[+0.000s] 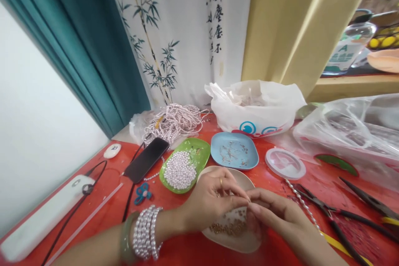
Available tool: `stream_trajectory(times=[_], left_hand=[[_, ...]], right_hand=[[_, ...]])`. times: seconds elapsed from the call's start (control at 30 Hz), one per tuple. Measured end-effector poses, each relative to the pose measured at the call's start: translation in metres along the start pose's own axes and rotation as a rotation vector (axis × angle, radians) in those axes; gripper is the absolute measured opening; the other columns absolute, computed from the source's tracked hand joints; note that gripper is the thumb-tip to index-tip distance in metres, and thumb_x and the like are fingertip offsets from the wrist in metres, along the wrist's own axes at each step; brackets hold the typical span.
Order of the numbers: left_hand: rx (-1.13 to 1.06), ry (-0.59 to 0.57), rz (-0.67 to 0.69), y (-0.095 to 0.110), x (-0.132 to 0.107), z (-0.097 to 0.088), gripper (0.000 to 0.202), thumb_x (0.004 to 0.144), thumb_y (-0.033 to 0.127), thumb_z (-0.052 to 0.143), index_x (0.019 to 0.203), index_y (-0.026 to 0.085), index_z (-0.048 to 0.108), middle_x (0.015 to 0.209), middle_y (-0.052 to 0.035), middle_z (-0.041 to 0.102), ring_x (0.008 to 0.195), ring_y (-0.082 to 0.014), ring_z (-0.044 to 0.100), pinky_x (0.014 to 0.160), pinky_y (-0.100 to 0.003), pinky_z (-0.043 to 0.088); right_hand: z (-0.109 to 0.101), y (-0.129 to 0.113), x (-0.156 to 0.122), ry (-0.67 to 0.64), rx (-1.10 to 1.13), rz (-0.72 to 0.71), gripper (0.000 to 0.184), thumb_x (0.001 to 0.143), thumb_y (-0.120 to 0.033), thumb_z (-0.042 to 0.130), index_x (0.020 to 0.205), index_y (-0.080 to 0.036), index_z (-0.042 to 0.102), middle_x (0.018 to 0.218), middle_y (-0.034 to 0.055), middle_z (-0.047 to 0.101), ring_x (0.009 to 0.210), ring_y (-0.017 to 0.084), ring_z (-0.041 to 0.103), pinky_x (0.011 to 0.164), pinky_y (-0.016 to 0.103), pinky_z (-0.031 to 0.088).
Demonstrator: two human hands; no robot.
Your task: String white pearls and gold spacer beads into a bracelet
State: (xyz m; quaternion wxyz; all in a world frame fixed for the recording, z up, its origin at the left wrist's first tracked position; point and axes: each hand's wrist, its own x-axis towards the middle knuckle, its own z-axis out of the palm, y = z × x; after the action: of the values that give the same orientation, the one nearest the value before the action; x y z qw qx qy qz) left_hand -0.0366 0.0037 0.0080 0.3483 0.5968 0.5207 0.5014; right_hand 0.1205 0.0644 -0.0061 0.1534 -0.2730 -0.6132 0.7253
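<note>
My left hand (215, 193) and my right hand (274, 212) meet fingertip to fingertip above a cream plate (218, 241). Both are closed in a pinch on something too small to make out. Small gold-coloured pieces (232, 227) lie on that plate, partly hidden by my hands. Several strands of pearly beads (146, 232) and a green bangle (127, 235) circle my left wrist. Beyond my left hand, a green tray (202, 149) holds a heap of loose pearly beads (180, 170). A blue tray (235, 139) behind the plate carries thin small metal bits.
Tangled bead strands (174, 122) and a phone (147, 158) lie at the back left, a white power strip (46, 216) farther left. Pliers (330, 212), a round clear lid (285, 164) and plastic bags (255, 112) occupy the right and back of the red table (174, 249).
</note>
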Motion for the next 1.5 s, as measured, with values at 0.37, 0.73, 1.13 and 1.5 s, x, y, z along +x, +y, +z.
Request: stream_trajectory(times=[0.37, 0.73, 1.13, 1.5], left_hand=[[-0.076, 0.034, -0.015, 0.019, 0.006, -0.014, 0.007, 0.069, 0.02, 0.064, 0.063, 0.018, 0.066, 0.066, -0.0011, 0.053, 0.064, -0.0125, 0.048, 0.059, -0.024, 0.037], [-0.034, 0.014, -0.028, 0.019, 0.007, -0.013, 0.006, 0.069, 0.021, 0.064, 0.066, 0.018, 0.068, 0.063, -0.0005, 0.057, 0.063, -0.0119, 0.049, 0.058, -0.023, 0.036], [0.505, -0.21, -0.111, 0.012, 0.015, -0.041, 0.01, 0.072, 0.02, 0.057, 0.075, 0.018, 0.066, 0.075, -0.0018, 0.065, 0.073, -0.0155, 0.055, 0.066, -0.027, 0.038], [1.025, -0.406, -0.028, -0.002, 0.007, -0.041, 0.012, 0.068, 0.013, 0.053, 0.065, 0.019, 0.063, 0.066, -0.0033, 0.058, 0.073, -0.0197, 0.049, 0.054, -0.027, 0.028]], right_hand=[[-0.003, -0.015, -0.003, -0.054, -0.057, 0.035, 0.029, 0.074, -0.041, 0.058, 0.057, -0.018, 0.053, 0.053, -0.0013, 0.055, 0.049, 0.01, 0.051, 0.05, 0.022, 0.041], [-0.007, -0.025, -0.003, 0.104, -0.382, -0.115, 0.02, 0.071, -0.04, 0.06, 0.078, -0.021, 0.066, 0.078, 0.0041, 0.065, 0.076, 0.02, 0.059, 0.066, 0.028, 0.048], [-0.014, -0.018, 0.0, 0.227, -0.311, -0.111, 0.021, 0.069, -0.039, 0.061, 0.067, -0.019, 0.065, 0.064, 0.0, 0.061, 0.063, 0.014, 0.055, 0.057, 0.023, 0.044], [-0.021, -0.03, -0.003, 0.527, -0.219, -0.211, 0.024, 0.065, -0.041, 0.064, 0.07, -0.018, 0.064, 0.06, -0.0011, 0.056, 0.054, 0.011, 0.049, 0.049, 0.02, 0.041]])
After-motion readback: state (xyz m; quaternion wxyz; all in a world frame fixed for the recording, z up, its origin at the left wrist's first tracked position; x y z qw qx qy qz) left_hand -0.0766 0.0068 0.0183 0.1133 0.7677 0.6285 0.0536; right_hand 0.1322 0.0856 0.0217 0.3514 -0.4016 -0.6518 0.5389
